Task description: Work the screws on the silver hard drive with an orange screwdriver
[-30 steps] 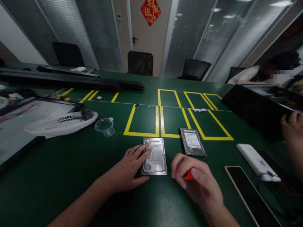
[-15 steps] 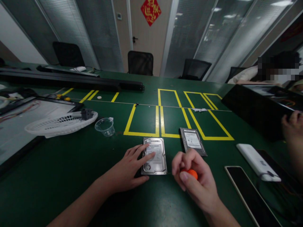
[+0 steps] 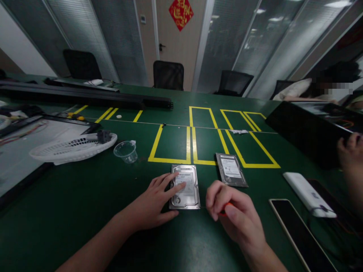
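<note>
A silver hard drive [image 3: 185, 187] lies label up on the green table in front of me. My left hand [image 3: 154, 202] rests on its left side, fingers spread flat across the lid and thumb along the near edge. My right hand [image 3: 234, 217] is closed around a small orange-handled tool [image 3: 224, 207], just right of the drive's near right corner; the tool's tip is hidden. A second, darker hard drive [image 3: 230, 170] lies a little farther back on the right, untouched.
Yellow tape rectangles [image 3: 170, 145] mark the table behind the drives. A clear plastic cup [image 3: 126, 152] and white mesh basket [image 3: 73, 148] sit left. A white power bank [image 3: 308, 194] and a phone [image 3: 300, 232] lie right. Another person's hand [image 3: 350, 151] holds a black case at right.
My right hand turned the orange tool in its fingers and curled back over it, so less of the handle shows. The left hand and both drives stayed put.
</note>
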Motion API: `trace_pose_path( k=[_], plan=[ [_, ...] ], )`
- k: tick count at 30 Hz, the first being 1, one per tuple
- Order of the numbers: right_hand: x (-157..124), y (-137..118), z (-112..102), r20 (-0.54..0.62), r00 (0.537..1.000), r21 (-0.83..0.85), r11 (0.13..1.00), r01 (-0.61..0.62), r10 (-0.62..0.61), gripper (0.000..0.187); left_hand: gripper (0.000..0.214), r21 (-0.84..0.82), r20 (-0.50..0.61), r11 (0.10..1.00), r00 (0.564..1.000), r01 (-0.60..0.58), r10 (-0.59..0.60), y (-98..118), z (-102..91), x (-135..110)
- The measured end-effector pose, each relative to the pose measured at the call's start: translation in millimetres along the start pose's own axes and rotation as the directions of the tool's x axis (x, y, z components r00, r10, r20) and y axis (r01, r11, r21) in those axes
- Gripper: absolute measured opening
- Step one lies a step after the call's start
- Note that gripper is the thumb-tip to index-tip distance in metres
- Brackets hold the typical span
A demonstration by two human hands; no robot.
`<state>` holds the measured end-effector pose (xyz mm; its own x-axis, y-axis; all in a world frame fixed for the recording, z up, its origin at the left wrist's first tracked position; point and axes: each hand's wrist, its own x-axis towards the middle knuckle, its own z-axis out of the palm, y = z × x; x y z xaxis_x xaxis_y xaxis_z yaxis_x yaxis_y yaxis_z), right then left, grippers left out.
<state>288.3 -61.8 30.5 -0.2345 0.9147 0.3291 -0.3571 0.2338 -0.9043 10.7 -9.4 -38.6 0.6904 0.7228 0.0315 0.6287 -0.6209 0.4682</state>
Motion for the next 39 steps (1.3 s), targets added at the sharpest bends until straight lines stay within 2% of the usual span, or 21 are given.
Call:
trace_pose_path(
  k=[4, 10, 15, 18, 22, 25, 27, 37, 39],
  plan=[
    [-0.5, 0.8, 5.2, 0.002, 1.000, 0.065, 0.998, -0.023, 0.023, 0.012, 0.093, 0.002, 0.002, 1.000, 1.000, 0.007, -0.007, 0.8, -0.2, 0.6],
    [-1.7, 0.3, 7.8, 0.009, 0.999, 0.115, 0.992, -0.053, 0.053, 0.012, 0.093, 0.004, 0.013, 1.000, 1.000, 0.011, -0.011, 1.7, -1.9, 1.0],
    [-1.8, -3.4, 2.5, 0.065, 0.996, 0.099, 0.993, -0.069, 0.062, 0.038, 0.094, 0.006, 0.036, 1.000, 0.999, 0.018, -0.018, 2.0, -2.9, 1.0],
    [-1.5, -4.7, 0.3, 0.073, 0.996, 0.060, 0.997, -0.056, 0.052, 0.040, 0.094, 0.008, 0.036, 1.000, 0.999, 0.023, -0.023, 2.5, -3.1, 0.8],
    [-2.9, -3.2, 1.2, 0.077, 0.996, 0.010, 0.999, -0.037, 0.036, 0.025, 0.094, 0.012, 0.036, 1.000, 0.999, 0.020, -0.021, 2.4, -3.5, 0.8],
    [-3.6, -0.8, 4.1, 0.070, 0.997, 0.070, 0.997, -0.025, 0.020, 0.011, 0.095, 0.022, 0.037, 1.000, 0.999, 0.015, -0.016, 2.2, -3.7, 1.7],
    [-3.4, 0.4, 5.6, 0.065, 0.998, 0.105, 0.994, -0.025, 0.019, 0.008, 0.095, 0.026, 0.039, 1.000, 0.999, 0.014, -0.015, 2.1, -3.6, 2.4],
    [-2.8, -0.9, 5.8, 0.052, 0.995, 0.162, 0.982, -0.098, 0.091, 0.013, 0.095, 0.022, 0.040, 0.999, 0.999, 0.026, -0.026, 4.0, -3.5, 1.4],
    [-2.1, -1.9, 3.5, 0.077, 0.994, 0.144, 0.985, -0.091, 0.081, 0.023, 0.094, 0.028, 0.042, 0.999, 0.999, 0.022, -0.023, 4.1, -3.7, 1.5]
  ],
)
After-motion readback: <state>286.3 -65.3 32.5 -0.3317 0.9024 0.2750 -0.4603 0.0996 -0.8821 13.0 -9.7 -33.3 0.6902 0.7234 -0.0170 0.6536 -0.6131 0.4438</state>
